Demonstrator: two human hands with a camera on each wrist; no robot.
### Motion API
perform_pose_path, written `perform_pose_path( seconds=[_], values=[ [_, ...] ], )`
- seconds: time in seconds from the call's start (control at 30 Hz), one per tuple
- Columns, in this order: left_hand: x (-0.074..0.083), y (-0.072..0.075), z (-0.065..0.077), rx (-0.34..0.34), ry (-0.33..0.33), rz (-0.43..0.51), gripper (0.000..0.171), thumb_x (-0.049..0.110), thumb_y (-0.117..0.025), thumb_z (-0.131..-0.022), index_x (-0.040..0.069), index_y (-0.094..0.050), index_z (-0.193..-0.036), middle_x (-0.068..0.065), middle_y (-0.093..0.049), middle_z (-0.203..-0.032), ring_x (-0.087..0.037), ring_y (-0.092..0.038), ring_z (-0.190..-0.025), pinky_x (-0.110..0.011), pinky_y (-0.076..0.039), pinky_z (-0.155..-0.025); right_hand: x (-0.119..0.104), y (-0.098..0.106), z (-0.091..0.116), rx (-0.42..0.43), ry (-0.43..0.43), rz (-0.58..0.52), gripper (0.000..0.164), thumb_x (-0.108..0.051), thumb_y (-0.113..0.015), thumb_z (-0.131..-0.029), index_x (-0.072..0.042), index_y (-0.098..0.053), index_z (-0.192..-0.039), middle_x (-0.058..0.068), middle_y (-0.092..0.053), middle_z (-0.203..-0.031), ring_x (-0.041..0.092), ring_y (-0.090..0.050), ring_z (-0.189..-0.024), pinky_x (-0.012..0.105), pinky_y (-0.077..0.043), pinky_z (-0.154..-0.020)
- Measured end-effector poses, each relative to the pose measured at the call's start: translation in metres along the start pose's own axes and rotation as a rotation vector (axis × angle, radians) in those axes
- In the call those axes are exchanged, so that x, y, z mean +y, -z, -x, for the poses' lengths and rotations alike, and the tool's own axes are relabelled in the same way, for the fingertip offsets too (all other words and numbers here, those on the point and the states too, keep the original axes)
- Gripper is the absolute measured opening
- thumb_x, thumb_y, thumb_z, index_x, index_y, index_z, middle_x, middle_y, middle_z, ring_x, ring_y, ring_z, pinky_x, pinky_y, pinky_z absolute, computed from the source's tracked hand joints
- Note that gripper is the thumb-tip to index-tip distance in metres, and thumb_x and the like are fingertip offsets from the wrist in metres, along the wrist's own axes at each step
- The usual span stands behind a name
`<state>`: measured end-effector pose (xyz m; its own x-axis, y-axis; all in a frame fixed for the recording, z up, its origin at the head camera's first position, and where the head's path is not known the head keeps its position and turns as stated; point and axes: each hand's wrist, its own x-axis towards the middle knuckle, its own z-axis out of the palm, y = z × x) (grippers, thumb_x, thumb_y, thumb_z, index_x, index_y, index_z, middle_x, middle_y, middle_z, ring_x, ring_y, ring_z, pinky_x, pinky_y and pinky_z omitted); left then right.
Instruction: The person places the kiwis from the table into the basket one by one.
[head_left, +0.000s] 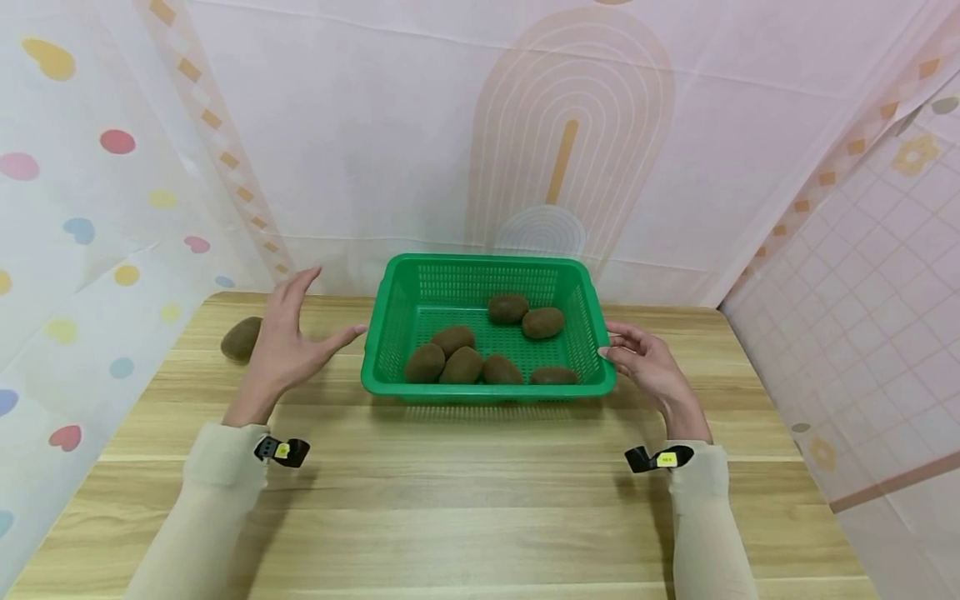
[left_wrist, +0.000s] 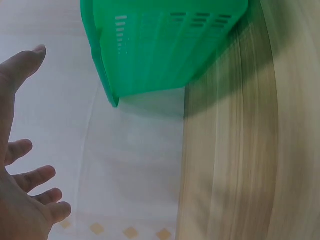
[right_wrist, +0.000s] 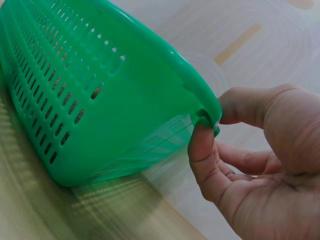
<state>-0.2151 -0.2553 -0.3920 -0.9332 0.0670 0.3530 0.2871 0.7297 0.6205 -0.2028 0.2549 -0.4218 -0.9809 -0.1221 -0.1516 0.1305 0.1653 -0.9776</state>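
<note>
A green plastic basket (head_left: pixel 487 389) with slotted walls stands at the back of the table, several brown kiwis (head_left: pixel 462 365) lying inside it. My right hand (head_left: pixel 647 360) pinches the rim at its right end, thumb on top and fingers curled beneath, as the right wrist view shows up close. Left of the basket, my left hand (head_left: pixel 294 337) is spread with thumb and fingers wide apart and holds nothing. Its thumb tip is right by the basket's left rim in the head view. One more kiwi (head_left: pixel 242 339) lies on the table behind the left hand, partly covered by it.
The wooden table (head_left: pixel 465 508) reaches back to a patterned cloth wall (head_left: pixel 360 150) just behind the basket. Similar cloth hangs along the left and right sides. Both wrists carry small black camera bands (head_left: pixel 283 452).
</note>
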Motion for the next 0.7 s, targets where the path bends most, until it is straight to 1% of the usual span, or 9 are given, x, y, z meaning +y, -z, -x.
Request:
perform_pose_path(
  seconds=[0.13,0.23,0.4,0.5,0.6,0.67,0.7],
  values=[
    [-0.008,0.003,0.0,0.008,0.012,-0.01,0.102,0.044,-0.085,-0.083,0.023,-0.026,-0.164,-0.017,-0.027,-0.166,-0.041,-0.023,-0.152,-0.07,-0.026,-0.116,0.0,0.0,0.001,-0.009,0.002,0.0,0.058,-0.009,-0.062,-0.101,-0.001,-0.041,-0.155,0.003,-0.057,-0.116,0.005,-0.062,-0.1,0.02,-0.055,-0.088],
    [-0.014,0.007,0.0,0.006,0.034,-0.015,0.104,0.045,-0.084,-0.083,0.026,-0.023,-0.165,-0.018,-0.024,-0.166,-0.042,-0.021,-0.152,-0.072,-0.026,-0.114,0.0,0.0,0.001,-0.012,0.003,-0.001,0.059,-0.009,-0.062,-0.101,0.0,-0.04,-0.155,0.002,-0.058,-0.116,0.004,-0.062,-0.099,0.02,-0.055,-0.088],
    [-0.024,0.012,0.001,0.014,0.062,-0.018,0.106,0.044,-0.085,-0.082,0.024,-0.022,-0.165,-0.019,-0.02,-0.167,-0.043,-0.017,-0.154,-0.075,-0.025,-0.113,0.001,0.0,-0.001,-0.009,0.006,-0.002,0.058,-0.007,-0.062,-0.101,0.002,-0.04,-0.154,0.001,-0.06,-0.114,0.004,-0.064,-0.098,0.02,-0.056,-0.087],
    [-0.03,0.014,0.001,0.023,0.069,-0.012,0.107,0.043,-0.085,-0.082,0.023,-0.022,-0.165,-0.018,-0.02,-0.168,-0.043,-0.016,-0.154,-0.075,-0.024,-0.114,0.001,0.001,-0.001,-0.008,0.009,0.001,0.057,-0.007,-0.061,-0.101,0.001,-0.04,-0.154,0.001,-0.059,-0.114,0.003,-0.064,-0.098,0.02,-0.056,-0.087],
    [-0.037,0.016,0.002,0.022,0.084,-0.001,0.106,0.043,-0.084,-0.083,0.024,-0.021,-0.165,-0.016,-0.019,-0.169,-0.043,-0.015,-0.155,-0.076,-0.023,-0.114,0.001,0.001,0.0,-0.01,0.011,0.006,0.057,-0.007,-0.061,-0.101,0.001,-0.04,-0.154,0.0,-0.059,-0.113,0.003,-0.063,-0.098,0.02,-0.055,-0.087],
    [-0.042,0.018,0.003,0.02,0.097,0.004,0.104,0.045,-0.083,-0.084,0.026,-0.021,-0.165,-0.014,-0.018,-0.17,-0.042,-0.016,-0.155,-0.074,-0.026,-0.112,0.001,0.001,0.0,-0.012,0.012,0.009,0.057,-0.007,-0.061,-0.101,0.001,-0.04,-0.154,0.0,-0.059,-0.113,0.003,-0.063,-0.098,0.019,-0.055,-0.086],
    [-0.044,0.019,0.003,0.019,0.106,0.008,0.104,0.045,-0.083,-0.085,0.026,-0.02,-0.166,-0.013,-0.017,-0.171,-0.042,-0.016,-0.155,-0.073,-0.026,-0.112,0.001,0.001,0.0,-0.011,0.011,0.009,0.057,-0.007,-0.061,-0.102,0.001,-0.04,-0.154,0.0,-0.059,-0.112,0.003,-0.063,-0.098,0.019,-0.055,-0.086]
  ],
)
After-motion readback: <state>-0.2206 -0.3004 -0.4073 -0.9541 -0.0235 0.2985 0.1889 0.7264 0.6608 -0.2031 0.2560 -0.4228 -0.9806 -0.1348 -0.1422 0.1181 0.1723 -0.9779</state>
